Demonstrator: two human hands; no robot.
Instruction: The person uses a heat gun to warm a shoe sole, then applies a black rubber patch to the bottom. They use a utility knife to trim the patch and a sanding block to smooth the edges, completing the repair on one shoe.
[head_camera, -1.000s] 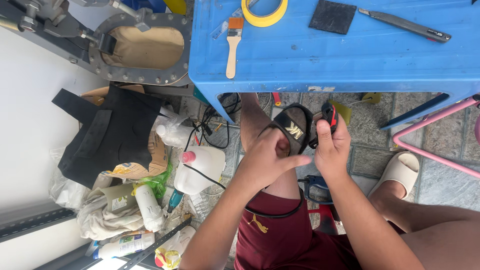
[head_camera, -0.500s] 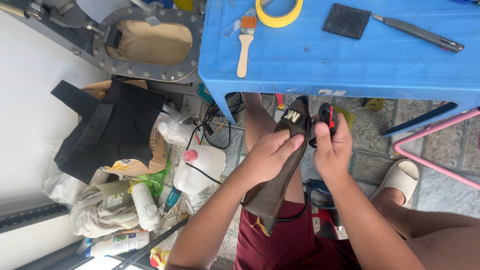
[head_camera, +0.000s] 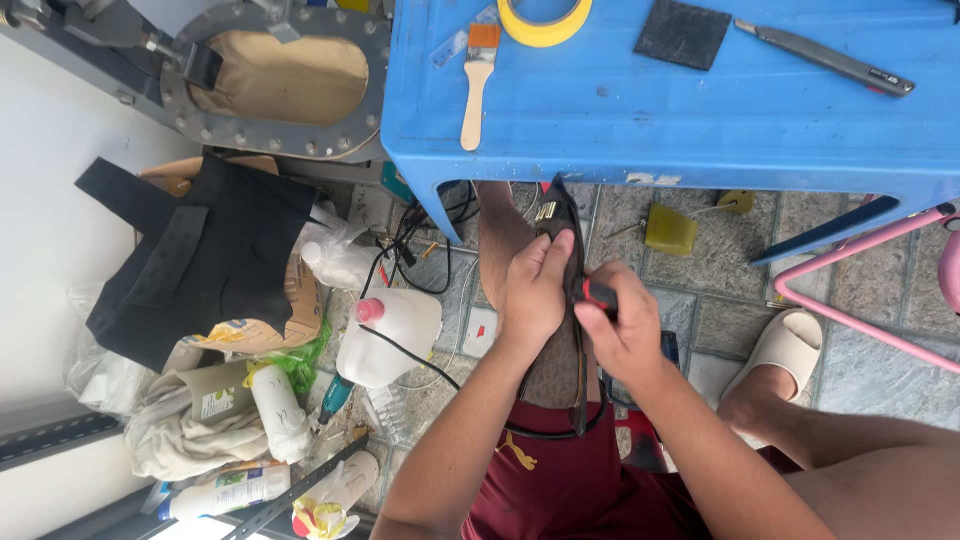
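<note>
My left hand (head_camera: 536, 290) grips a dark shoe (head_camera: 563, 350) over my lap, its sole side turned toward me and its toe pointing at the blue table (head_camera: 700, 110). My right hand (head_camera: 625, 335) presses against the shoe's right edge and is closed on a small red-and-black tool (head_camera: 599, 293). A thin black cord or strap loops under the shoe near my maroon shorts (head_camera: 560, 490).
On the blue table lie a paintbrush (head_camera: 478, 85), a yellow tape roll (head_camera: 545, 20), a black square pad (head_camera: 683, 33) and a knife (head_camera: 825, 60). Left: a white jug (head_camera: 390, 335), black rubber sheets (head_camera: 200, 255), bottles, rags. A pink frame (head_camera: 860, 290) stands right.
The shoe has been turned from showing its opening to lying lengthwise, sole side up. Both hands have closed in on it, nearer the table edge.
</note>
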